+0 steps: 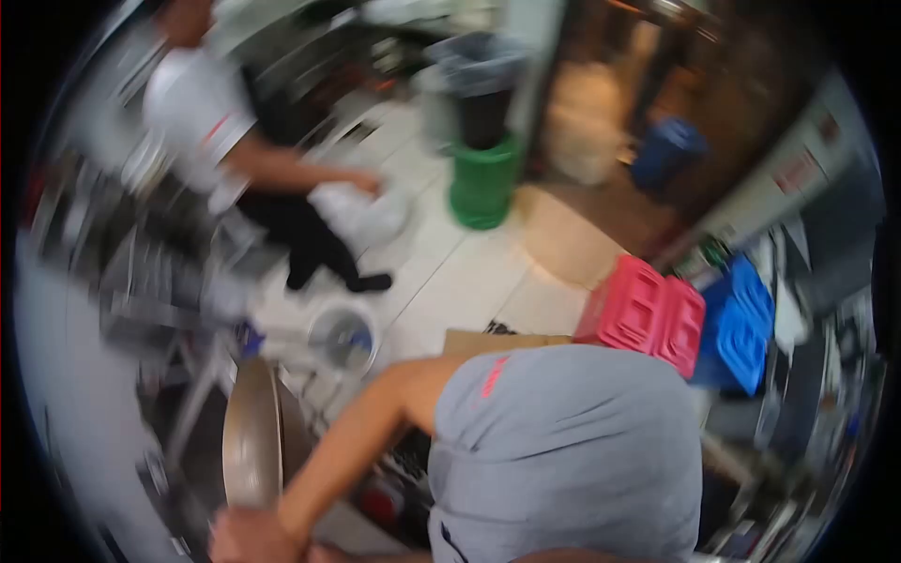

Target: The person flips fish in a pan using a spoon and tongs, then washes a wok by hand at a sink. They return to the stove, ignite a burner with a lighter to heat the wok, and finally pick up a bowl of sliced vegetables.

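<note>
hand at seven o'clock, blurred at the edge of view, lies just below a wok-like metal pan; whether its fingers pinch the pan, press together or spread, i cannot tell, nor whether the two touch. a bare forearm runs from it towards a grey shirt at five o'clock; it looks like the wearer's right, though it might be someone else's, and the left hand cannot be made out. the pan stands nearly edge-on, perhaps to take up little width. at eight o'clock a pale bucket sits low, likely for easy reach. at ten o'clock a co-worker seemingly grips a white bag by its top, so it hangs. at three o'clock red crates and blue crates stand side by side, probably grouped by colour.
</note>
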`<state>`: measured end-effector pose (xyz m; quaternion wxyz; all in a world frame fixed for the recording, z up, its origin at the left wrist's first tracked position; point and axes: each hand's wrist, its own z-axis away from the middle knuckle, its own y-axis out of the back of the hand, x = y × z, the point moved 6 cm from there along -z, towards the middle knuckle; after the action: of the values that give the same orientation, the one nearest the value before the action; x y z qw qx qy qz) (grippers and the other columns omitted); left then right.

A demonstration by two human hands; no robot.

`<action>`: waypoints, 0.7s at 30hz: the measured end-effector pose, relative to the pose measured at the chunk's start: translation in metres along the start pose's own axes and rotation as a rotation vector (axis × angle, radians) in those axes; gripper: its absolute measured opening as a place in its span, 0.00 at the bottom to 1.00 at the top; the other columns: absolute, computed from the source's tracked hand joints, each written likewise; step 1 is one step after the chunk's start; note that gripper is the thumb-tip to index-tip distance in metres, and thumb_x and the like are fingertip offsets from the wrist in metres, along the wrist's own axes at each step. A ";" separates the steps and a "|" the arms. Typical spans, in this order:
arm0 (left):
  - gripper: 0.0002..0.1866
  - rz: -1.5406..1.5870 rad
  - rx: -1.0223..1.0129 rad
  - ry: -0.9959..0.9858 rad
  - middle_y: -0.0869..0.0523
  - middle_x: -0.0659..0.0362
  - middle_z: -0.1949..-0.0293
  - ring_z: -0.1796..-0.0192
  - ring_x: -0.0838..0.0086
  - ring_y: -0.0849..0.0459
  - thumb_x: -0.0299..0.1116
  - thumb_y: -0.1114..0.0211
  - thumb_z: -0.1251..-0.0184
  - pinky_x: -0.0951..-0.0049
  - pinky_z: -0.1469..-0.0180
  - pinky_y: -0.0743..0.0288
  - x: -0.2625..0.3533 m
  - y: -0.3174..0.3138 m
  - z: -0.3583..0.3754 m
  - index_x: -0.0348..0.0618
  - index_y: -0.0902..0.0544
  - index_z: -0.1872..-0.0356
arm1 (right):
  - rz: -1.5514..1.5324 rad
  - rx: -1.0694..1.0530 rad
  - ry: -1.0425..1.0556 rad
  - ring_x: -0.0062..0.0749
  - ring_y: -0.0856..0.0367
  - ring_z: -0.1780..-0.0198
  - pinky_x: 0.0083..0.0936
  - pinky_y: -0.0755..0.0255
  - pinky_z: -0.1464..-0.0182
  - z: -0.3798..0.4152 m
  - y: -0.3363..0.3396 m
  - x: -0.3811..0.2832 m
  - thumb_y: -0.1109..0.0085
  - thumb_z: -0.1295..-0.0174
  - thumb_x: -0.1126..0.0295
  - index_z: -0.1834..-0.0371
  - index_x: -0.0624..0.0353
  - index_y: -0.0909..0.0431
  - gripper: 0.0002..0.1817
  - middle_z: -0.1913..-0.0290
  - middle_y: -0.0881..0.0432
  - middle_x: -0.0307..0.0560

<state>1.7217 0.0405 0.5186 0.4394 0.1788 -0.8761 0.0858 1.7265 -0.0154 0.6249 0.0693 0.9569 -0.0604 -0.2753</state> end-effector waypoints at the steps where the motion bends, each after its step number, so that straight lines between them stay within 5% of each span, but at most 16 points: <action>1: 0.30 -0.027 0.025 -0.015 0.27 0.57 0.53 0.48 0.70 0.27 0.39 0.36 0.48 0.68 0.43 0.34 -0.015 0.020 -0.014 0.38 0.30 0.44 | 0.018 -0.073 0.035 0.47 0.23 0.72 0.40 0.31 0.69 -0.012 -0.017 0.016 0.31 0.66 0.52 0.80 0.58 0.26 0.21 0.76 0.24 0.49; 2: 0.30 -0.040 0.035 -0.034 0.26 0.57 0.53 0.48 0.71 0.27 0.39 0.36 0.49 0.68 0.43 0.34 -0.029 0.038 -0.028 0.38 0.30 0.44 | -0.095 -0.208 -0.085 0.51 0.22 0.69 0.44 0.31 0.66 -0.022 -0.036 0.032 0.32 0.70 0.47 0.81 0.58 0.25 0.25 0.74 0.23 0.51; 5: 0.29 0.021 0.106 0.063 0.26 0.58 0.56 0.52 0.71 0.26 0.35 0.37 0.51 0.69 0.45 0.34 -0.085 0.089 -0.033 0.36 0.30 0.46 | -0.117 -0.390 -0.237 0.50 0.22 0.68 0.42 0.30 0.65 -0.038 -0.103 0.092 0.34 0.60 0.40 0.74 0.59 0.26 0.30 0.72 0.22 0.51; 6: 0.33 -0.086 0.050 0.107 0.30 0.60 0.50 0.50 0.73 0.28 0.33 0.33 0.54 0.72 0.46 0.34 -0.088 0.092 -0.051 0.38 0.35 0.43 | -0.082 -0.384 -0.217 0.48 0.21 0.67 0.39 0.29 0.65 -0.043 -0.122 0.104 0.32 0.61 0.40 0.73 0.59 0.26 0.31 0.72 0.22 0.50; 9: 0.30 -0.021 0.139 0.080 0.33 0.54 0.47 0.44 0.71 0.33 0.29 0.37 0.51 0.71 0.39 0.42 -0.101 0.095 -0.106 0.35 0.37 0.45 | -0.052 -0.435 -0.222 0.46 0.21 0.72 0.35 0.28 0.69 -0.051 -0.170 0.141 0.32 0.61 0.39 0.73 0.60 0.27 0.32 0.77 0.22 0.50; 15: 0.22 -0.085 0.348 0.097 0.30 0.55 0.47 0.46 0.74 0.30 0.24 0.42 0.39 0.74 0.41 0.38 -0.175 0.142 -0.140 0.34 0.37 0.44 | -0.160 -0.759 -0.288 0.48 0.19 0.66 0.38 0.27 0.65 -0.072 -0.262 0.196 0.33 0.59 0.39 0.68 0.64 0.25 0.34 0.72 0.20 0.53; 16: 0.15 -0.189 0.413 0.138 0.25 0.56 0.53 0.53 0.77 0.26 0.24 0.41 0.37 0.77 0.48 0.33 -0.185 0.149 -0.146 0.34 0.32 0.51 | -0.125 -0.923 -0.257 0.49 0.19 0.63 0.40 0.27 0.61 -0.074 -0.271 0.200 0.37 0.53 0.38 0.66 0.65 0.25 0.34 0.71 0.20 0.56; 19: 0.14 -0.145 0.637 0.415 0.23 0.55 0.57 0.55 0.74 0.24 0.26 0.36 0.41 0.74 0.51 0.31 -0.221 0.167 -0.156 0.31 0.27 0.57 | -0.205 -1.141 -0.038 0.50 0.20 0.65 0.39 0.28 0.63 -0.074 -0.296 0.229 0.44 0.44 0.40 0.64 0.63 0.26 0.31 0.70 0.20 0.57; 21: 0.12 -0.290 0.795 0.430 0.20 0.58 0.67 0.65 0.75 0.23 0.29 0.33 0.42 0.75 0.59 0.28 -0.243 0.180 -0.146 0.30 0.23 0.64 | -0.308 -1.169 -0.034 0.52 0.20 0.63 0.40 0.28 0.61 -0.078 -0.299 0.267 0.46 0.41 0.44 0.62 0.62 0.26 0.27 0.69 0.19 0.56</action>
<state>1.8936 0.3091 0.4129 0.5158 0.4318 -0.6304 0.3873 2.0157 0.2450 0.5026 0.5422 0.7534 0.2393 -0.2849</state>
